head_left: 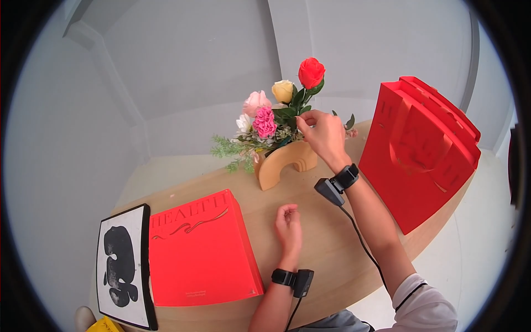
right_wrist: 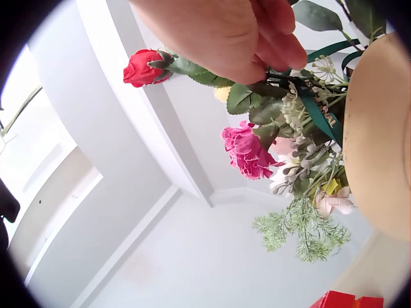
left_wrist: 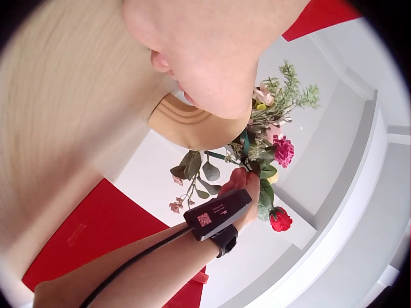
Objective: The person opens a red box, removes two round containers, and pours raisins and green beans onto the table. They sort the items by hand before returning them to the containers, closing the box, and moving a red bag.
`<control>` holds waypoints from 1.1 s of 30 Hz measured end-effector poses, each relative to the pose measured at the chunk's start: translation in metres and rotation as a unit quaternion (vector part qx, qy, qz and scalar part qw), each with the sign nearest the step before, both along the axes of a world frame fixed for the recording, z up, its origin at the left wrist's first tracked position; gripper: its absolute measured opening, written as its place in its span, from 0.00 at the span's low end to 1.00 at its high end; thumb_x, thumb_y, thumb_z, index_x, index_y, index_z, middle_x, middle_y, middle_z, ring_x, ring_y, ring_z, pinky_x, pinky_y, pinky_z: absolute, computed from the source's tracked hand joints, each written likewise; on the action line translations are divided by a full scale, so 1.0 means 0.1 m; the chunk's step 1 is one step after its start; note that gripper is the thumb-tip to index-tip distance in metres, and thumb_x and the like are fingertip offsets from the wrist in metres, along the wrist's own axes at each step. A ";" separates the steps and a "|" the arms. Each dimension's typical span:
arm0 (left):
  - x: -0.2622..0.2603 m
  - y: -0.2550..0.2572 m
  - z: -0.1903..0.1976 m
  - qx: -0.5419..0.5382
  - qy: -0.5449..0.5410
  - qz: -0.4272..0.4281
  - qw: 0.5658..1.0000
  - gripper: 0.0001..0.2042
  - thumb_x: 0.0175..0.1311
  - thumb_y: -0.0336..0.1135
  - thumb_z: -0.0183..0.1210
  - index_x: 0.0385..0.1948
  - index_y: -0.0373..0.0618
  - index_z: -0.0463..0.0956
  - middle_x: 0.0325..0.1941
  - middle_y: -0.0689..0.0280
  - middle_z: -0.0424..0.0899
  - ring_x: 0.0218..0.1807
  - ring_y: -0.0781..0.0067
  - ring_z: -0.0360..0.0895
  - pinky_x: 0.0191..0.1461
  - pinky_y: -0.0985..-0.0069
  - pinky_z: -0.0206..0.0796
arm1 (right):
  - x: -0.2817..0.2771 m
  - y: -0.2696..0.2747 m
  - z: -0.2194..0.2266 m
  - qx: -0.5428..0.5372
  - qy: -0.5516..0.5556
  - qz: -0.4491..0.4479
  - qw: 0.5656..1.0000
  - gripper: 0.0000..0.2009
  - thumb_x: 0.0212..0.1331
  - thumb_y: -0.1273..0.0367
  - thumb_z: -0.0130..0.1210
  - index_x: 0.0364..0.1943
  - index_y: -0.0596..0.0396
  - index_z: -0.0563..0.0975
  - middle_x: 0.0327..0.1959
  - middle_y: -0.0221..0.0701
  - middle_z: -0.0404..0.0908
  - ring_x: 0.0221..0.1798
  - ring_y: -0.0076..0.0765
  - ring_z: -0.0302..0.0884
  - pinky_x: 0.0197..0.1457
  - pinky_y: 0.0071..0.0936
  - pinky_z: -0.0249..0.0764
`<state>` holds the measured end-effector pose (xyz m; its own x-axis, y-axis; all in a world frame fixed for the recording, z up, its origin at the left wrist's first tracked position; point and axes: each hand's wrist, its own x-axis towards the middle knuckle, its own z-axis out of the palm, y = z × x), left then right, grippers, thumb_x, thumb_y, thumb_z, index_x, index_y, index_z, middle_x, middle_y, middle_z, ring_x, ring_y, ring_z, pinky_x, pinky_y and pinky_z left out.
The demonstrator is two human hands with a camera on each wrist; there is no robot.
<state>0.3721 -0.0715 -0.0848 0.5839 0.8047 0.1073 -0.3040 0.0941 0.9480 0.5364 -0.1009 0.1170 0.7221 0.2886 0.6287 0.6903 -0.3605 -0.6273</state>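
My right hand (head_left: pixel 326 137) is up at the flower arrangement, thumb and fingertips pinching the leafy stem of the red rose (head_left: pixel 311 73). In the right wrist view the rose (right_wrist: pixel 145 68) points away to the left of the hand, and the fingers hide part of its stem. A yellow rose (head_left: pixel 282 91), a pink rose (head_left: pixel 257 103) and a magenta carnation (head_left: pixel 265 122) stand beside it. All rise from an arched wooden vase (head_left: pixel 271 169) with green ribbon (right_wrist: pixel 321 114) among the stems. My left hand (head_left: pixel 289 229) rests loosely curled over the table, holding nothing.
A red box (head_left: pixel 202 254) lies left of my left hand, beside a framed black-and-white picture (head_left: pixel 123 265). A red gift bag (head_left: pixel 415 160) is on the table at the right. Something yellow (head_left: pixel 105 325) shows at the lower left. Cables trail from both wrist cameras.
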 end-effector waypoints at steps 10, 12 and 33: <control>-0.02 -0.02 0.08 0.000 0.009 -0.007 1.000 0.07 0.67 0.25 0.56 0.43 0.40 0.80 0.39 0.71 0.79 0.38 0.83 0.71 0.38 0.82 0.62 | 0.00 -0.03 -0.06 -0.041 0.030 -0.007 0.999 0.12 0.63 0.58 0.66 0.37 0.50 0.90 0.32 0.33 0.91 0.34 0.44 0.90 0.40 0.38 0.82; -0.02 -0.02 0.09 0.000 0.007 -0.006 1.000 0.07 0.67 0.24 0.56 0.43 0.39 0.80 0.39 0.71 0.79 0.39 0.82 0.72 0.41 0.82 0.64 | 0.01 -0.03 -0.10 -0.041 0.037 -0.006 0.998 0.12 0.62 0.58 0.66 0.38 0.49 0.90 0.32 0.33 0.91 0.34 0.44 0.90 0.40 0.38 0.82; -0.03 0.06 0.22 -0.085 0.031 0.049 0.995 0.20 0.63 0.24 0.53 0.59 0.42 0.70 0.50 0.63 0.73 0.34 0.78 0.71 0.30 0.77 0.65 | -0.01 -0.49 -1.38 0.086 0.217 0.012 0.972 0.18 0.71 0.61 0.57 0.32 0.64 0.85 0.21 0.38 0.86 0.23 0.34 0.85 0.34 0.33 0.79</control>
<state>0.3695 -0.0652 -0.0631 0.5032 0.8614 -0.0694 -0.2614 0.2283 0.9379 0.5355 -0.1498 -0.0214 0.9249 0.2253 0.3063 0.3534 -0.2118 -0.9112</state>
